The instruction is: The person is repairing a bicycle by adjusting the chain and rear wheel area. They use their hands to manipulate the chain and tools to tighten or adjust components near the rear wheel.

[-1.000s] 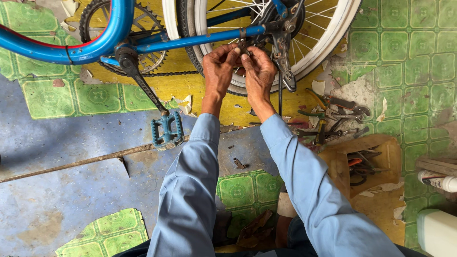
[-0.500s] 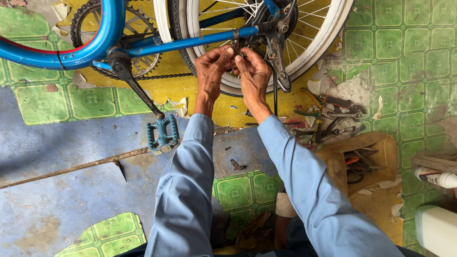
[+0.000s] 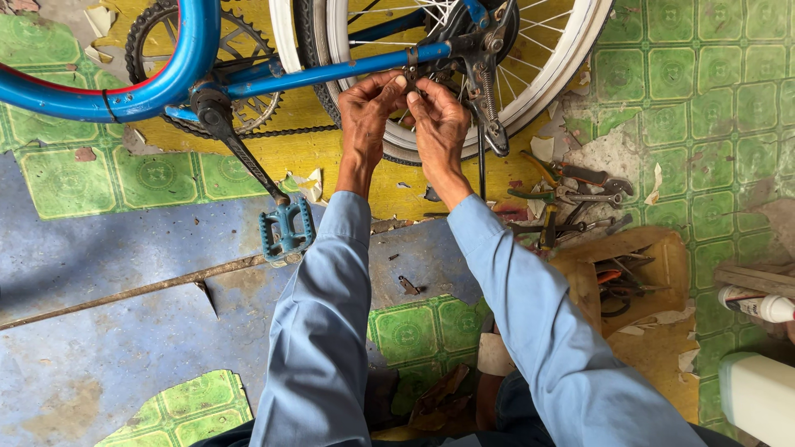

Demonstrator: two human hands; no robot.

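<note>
Both my left hand [image 3: 370, 106] and right hand [image 3: 437, 116] pinch a small fitting on the chainstay [image 3: 331, 73], so I judge fastening under way; next needs a tool [image 3: 580, 194] lying right of them.

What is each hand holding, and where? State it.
Left hand and right hand pinch a small part at the blue chainstay beside the rear wheel; the part itself cannot be told.

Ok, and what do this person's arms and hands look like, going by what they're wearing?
Both arms are covered by long, loose, light blue sleeves that end at the wrists, creased along their length. The left hand and right hand are bare: no gloves, rings or watch show. No markings or patches are visible on the left sleeve or the right sleeve.
</note>
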